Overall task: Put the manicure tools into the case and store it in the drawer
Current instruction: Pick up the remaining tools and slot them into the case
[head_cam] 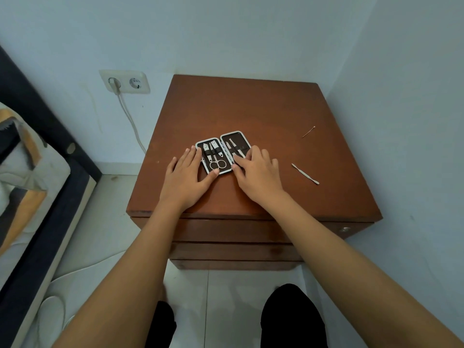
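An open manicure case (223,152) with a white rim and dark lining lies flat on the brown nightstand top (251,114). Clippers and scissors (217,164) sit strapped in its left half; thin tools sit in the right half. My left hand (187,175) lies flat against the case's left edge, thumb at its near corner. My right hand (256,172) rests on the right half, fingertips pressing on a thin tool there. A metal cuticle pusher (305,174) lies loose to the right. A thin ear pick (308,132) lies farther back right.
The nightstand's drawer fronts (226,231) are closed below the top, with a round knob (344,229) at the right. Walls stand behind and to the right. A bed (37,172) is at the left, and a wall socket (125,82) with a plugged cable.
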